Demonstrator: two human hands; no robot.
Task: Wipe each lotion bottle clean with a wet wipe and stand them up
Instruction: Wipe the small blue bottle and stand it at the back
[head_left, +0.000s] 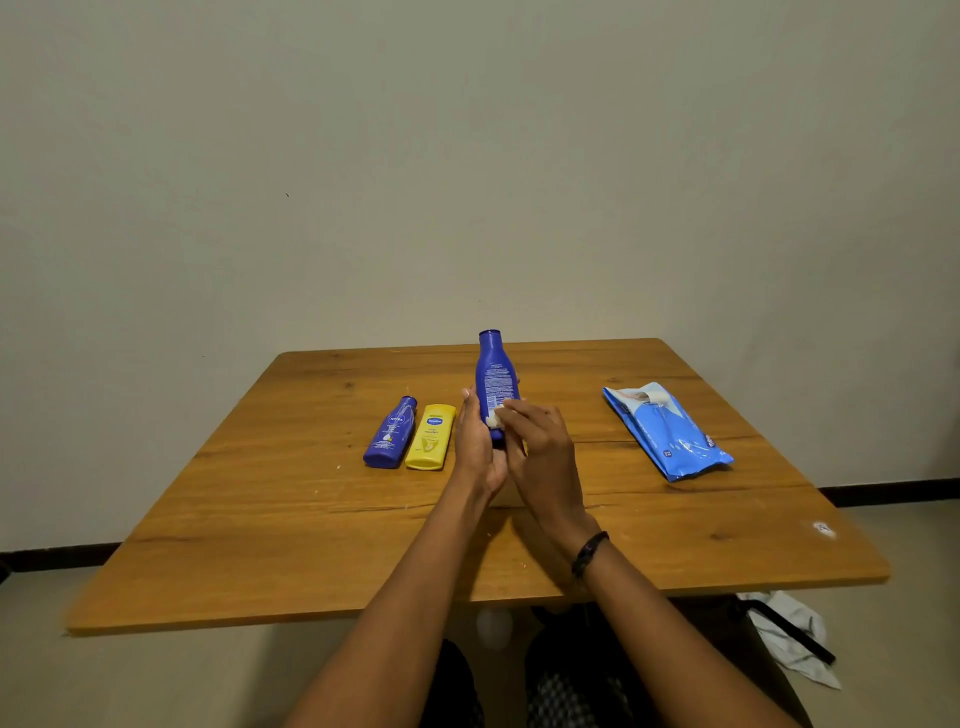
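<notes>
Wooden table (675, 545), yellow bottle (431, 437), beige wall (467, 156)

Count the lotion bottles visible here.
3. A tall blue bottle is held between the left hand and right hand; a small blue bottle and a yellow bottle lie side by side to their left. These may hide another.

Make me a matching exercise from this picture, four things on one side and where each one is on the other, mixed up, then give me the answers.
Things:
1. tall blue bottle
2. yellow bottle
3. pack of wipes
4. white wipe

Places:
A. in the fingers of the right hand
B. in the grip of the left hand
C. lying on the right side of the table
D. lying beside the small blue bottle

Pairs: 1-B, 2-D, 3-C, 4-A.
</notes>
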